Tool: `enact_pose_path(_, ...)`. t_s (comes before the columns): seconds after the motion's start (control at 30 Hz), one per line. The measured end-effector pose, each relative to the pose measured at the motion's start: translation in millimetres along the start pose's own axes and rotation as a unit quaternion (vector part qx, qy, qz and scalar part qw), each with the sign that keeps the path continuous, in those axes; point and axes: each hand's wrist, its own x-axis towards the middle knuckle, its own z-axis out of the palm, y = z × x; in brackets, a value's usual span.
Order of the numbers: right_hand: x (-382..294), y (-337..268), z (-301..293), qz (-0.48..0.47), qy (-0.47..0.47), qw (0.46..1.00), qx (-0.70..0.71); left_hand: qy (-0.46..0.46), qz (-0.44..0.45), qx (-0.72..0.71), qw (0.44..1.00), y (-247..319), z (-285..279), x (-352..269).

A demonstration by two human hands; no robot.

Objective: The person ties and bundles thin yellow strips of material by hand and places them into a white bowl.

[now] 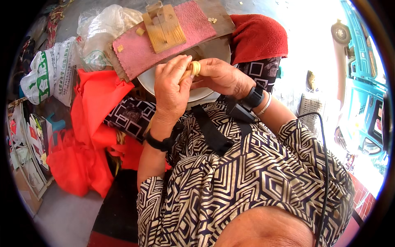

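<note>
In front of my chest both hands meet over a small coil of pale yellow strand [195,68]; its exact material cannot be made out. My left hand [171,85] is curled around the coil's left side, fingers bent over. From the right, my right hand [220,75] pinches the coil between thumb and fingers. Below the hands is a white basin [197,98], partly hidden by them. A plank [213,12] covered by a pink cloth [132,57] crosses above the basin, bearing a wooden block [166,34] with a clear piece at its far end.
Small yellow chips [140,31] lie on the pink cloth. A red towel [259,37] covers my right knee. Red fabric bags [80,163] and white plastic sacks [64,72] crowd the left. A cable [326,160] hangs down my right side. A turquoise vehicle [365,102] stands far right.
</note>
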Motion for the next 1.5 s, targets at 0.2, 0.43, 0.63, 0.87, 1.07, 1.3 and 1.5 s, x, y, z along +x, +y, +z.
enact_pose_path(0.2,0.1,-4.9,10.7,-0.266,0.132,0.851,-0.434,-0.036,-0.06,-0.136,0.988,15.7,-0.7,8.1)
enact_pose_path(0.43,-1.2,-10.2,20.0,-0.443,0.235,0.662,-0.556,0.049,-0.222,-0.254,0.94,14.8,21.2,14.6)
enact_pose_path(0.63,10.6,-16.1,-4.7,-0.46,0.285,0.638,-0.547,-0.08,-0.277,-0.347,0.892,18.7,9.3,-22.6)
enact_pose_path(0.87,-9.2,-38.8,3.0,-0.349,0.158,0.789,-0.481,-0.028,-0.029,0.203,0.978,8.4,-10.8,-17.7)
enact_pose_path(1.07,-3.8,-35.1,14.0,-0.273,0.008,0.63,-0.727,-0.008,0.042,0.205,0.978,13.2,-3.6,-6.1)
enact_pose_path(1.3,-26.3,-64.9,26.1,-0.055,-0.059,0.771,-0.632,-0.139,-0.11,-0.121,0.977,1.8,-41.2,-10.2)
enact_pose_path(1.5,27.6,-63.5,16.7,-0.136,0.08,0.873,-0.461,-0.056,-0.174,-0.2,0.963,-45.5,-43.8,36.0)
